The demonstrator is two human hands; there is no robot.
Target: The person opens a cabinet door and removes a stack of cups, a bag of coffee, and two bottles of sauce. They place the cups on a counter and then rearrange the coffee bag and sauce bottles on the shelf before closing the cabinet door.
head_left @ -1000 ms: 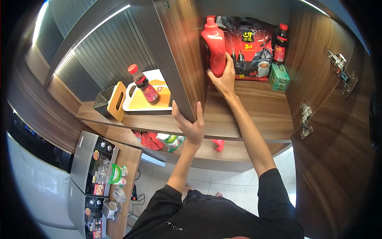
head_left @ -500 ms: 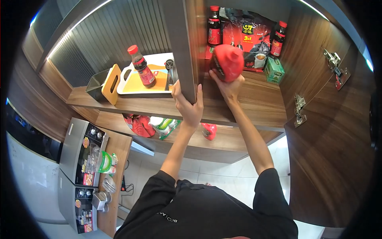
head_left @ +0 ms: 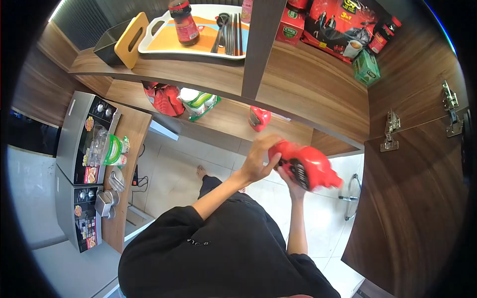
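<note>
Red plastic bottle with dark label (head_left: 305, 166): held in both hands in front of the torso, just off the lower shelf (head_left: 228, 119). It lay tilted, its narrow end pointing right and toward the body; its outline was slightly blurred.

Left hand (head_left: 258, 161): forearm angled forward and rightward from a bent elbow. The fingers curled together over the bottle's wide end, the thumb extended along its near side; the fingertips were blurred.

Right hand (head_left: 293, 185): forearm reached almost straight forward, the palm beneath the bottle. The thumb rested near the label; the spread of the other fingers could not be told, as the bottle covered them.

Lower shelf: a smaller-looking red bottle (head_left: 259, 118) stood near the left hand, with a green-and-white bag (head_left: 198, 103) and a red packet (head_left: 166, 100) farther left.

Upper shelf, right compartment: G7 3in1 coffee bag (head_left: 340, 25), red Cozy box (head_left: 290, 27), green box (head_left: 366, 67) and red-capped bottle (head_left: 385, 35). Left compartment: a tray (head_left: 156, 42) bore a dark sauce bottle (head_left: 185, 25), spoons (head_left: 222, 32) and chopsticks (head_left: 238, 37).
</note>
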